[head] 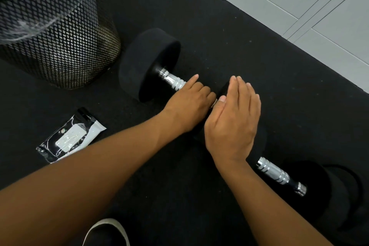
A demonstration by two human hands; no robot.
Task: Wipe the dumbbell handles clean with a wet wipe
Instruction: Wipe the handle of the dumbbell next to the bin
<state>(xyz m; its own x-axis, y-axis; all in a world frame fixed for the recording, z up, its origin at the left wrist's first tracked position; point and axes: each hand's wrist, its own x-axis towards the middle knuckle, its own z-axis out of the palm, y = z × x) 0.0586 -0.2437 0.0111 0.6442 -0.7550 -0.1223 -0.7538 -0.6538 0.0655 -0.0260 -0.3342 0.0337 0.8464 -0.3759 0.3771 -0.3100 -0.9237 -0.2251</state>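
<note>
A black dumbbell lies on the dark rubber floor, with one round head [149, 64] at the left and a chrome handle [171, 80]. My left hand [189, 104] is curled over the middle of that handle, its index finger stretched along it. No wipe shows in the hand. My right hand [233, 118] lies flat, fingers together, on the dumbbell's other head [224, 89], which it mostly hides. A second dumbbell lies to the right, showing its chrome handle [273, 171] and far head [329, 191]. A black and white wet wipe pack [69, 138] lies on the floor to the left.
A black mesh waste bin [56, 36] with a plastic liner stands at the upper left, close to the first dumbbell's head. Grey lockers [299, 2] run along the upper right. The toe of a shoe [105, 231] shows at the bottom edge.
</note>
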